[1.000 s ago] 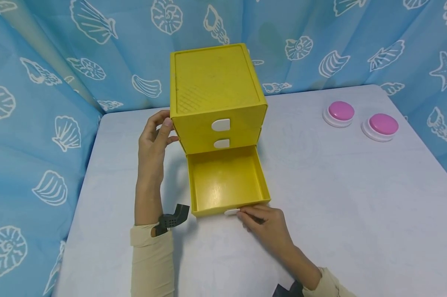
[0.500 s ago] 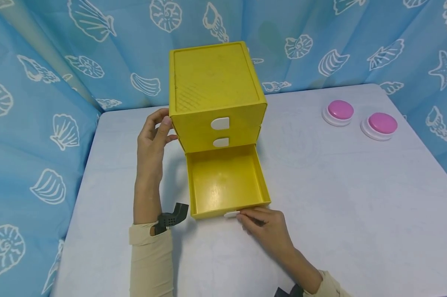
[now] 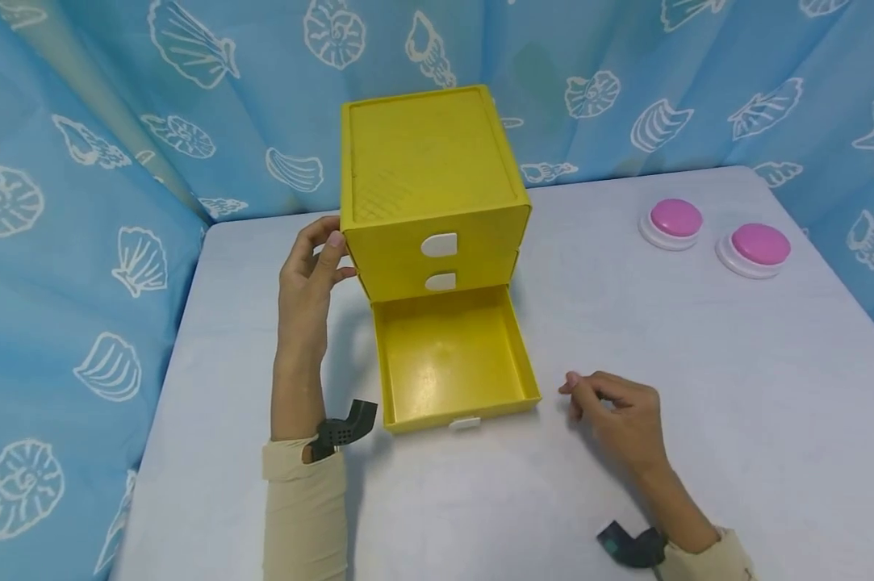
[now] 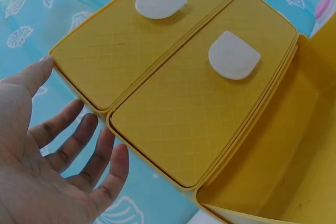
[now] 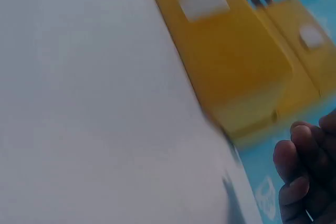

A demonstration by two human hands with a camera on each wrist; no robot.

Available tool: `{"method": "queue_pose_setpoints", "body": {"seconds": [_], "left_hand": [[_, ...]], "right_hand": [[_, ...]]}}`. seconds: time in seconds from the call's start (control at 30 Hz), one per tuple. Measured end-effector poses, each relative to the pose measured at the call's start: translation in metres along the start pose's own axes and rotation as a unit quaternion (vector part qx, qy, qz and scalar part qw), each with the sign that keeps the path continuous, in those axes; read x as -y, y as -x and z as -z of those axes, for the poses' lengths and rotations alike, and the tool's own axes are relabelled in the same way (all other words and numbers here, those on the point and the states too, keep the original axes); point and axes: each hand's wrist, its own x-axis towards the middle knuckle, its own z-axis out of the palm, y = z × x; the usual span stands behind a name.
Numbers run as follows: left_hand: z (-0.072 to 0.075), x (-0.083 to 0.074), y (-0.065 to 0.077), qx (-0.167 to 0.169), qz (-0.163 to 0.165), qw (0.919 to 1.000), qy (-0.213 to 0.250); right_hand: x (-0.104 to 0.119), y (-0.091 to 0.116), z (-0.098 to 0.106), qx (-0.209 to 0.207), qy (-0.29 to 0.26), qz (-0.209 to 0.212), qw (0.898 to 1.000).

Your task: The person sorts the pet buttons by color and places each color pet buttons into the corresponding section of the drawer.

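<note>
A yellow drawer cabinet (image 3: 437, 161) stands on the table with its bottom drawer (image 3: 451, 355) pulled out and nothing inside it. The two upper drawers are closed, each with a white tab handle (image 3: 439, 244). My left hand (image 3: 309, 278) touches the cabinet's left side near the front edge; in the left wrist view its fingers (image 4: 107, 166) are spread along that side. Off to the right of the pulled-out drawer, my right hand (image 3: 618, 415) is in the air or just above the cloth, fingers loosely curled and holding nothing. The drawer's white handle (image 3: 465, 423) is untouched.
Two pink push buttons on white bases, a left one (image 3: 676, 218) and a right one (image 3: 761, 244), sit at the table's back right. A blue shell-print curtain (image 3: 589, 48) hangs behind and to the left. White cloth (image 3: 553, 500) covers the table.
My right hand has let go of the bottom drawer's handle and moved right, away from it. The left hand has stayed at the cabinet's side. The drawer remains pulled out.
</note>
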Motion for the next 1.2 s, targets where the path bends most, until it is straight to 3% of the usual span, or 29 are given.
{"method": "queue_pose_setpoints", "body": {"seconds": [0.17, 0.37, 0.67, 0.8, 0.93, 1.2], "left_hand": [[0.002, 0.002, 0.005, -0.007, 0.01, 0.9999, -0.008], [0.002, 0.007, 0.011, -0.012, 0.033, 0.9992, -0.02], [0.004, 0.005, 0.01, -0.008, 0.016, 0.9997, -0.015], [0.001, 0.003, 0.009, -0.007, 0.013, 0.9998, -0.011], [-0.001, 0.001, 0.008, -0.004, 0.012, 0.9999, -0.005], [-0.003, -0.001, 0.005, -0.002, 0.008, 0.9999, 0.008]], "right_hand": [[-0.032, -0.036, 0.029, -0.069, 0.028, -0.07, 0.995], [-0.089, -0.069, 0.052, -0.14, 0.129, -0.067, 0.979], [-0.122, -0.112, 0.071, -0.176, 0.184, -0.068, 0.965], [-0.128, -0.129, 0.08, -0.189, 0.201, -0.076, 0.958], [-0.136, -0.144, 0.091, -0.19, 0.233, -0.117, 0.947], [-0.151, -0.175, 0.108, -0.127, 0.28, -0.221, 0.926]]}}
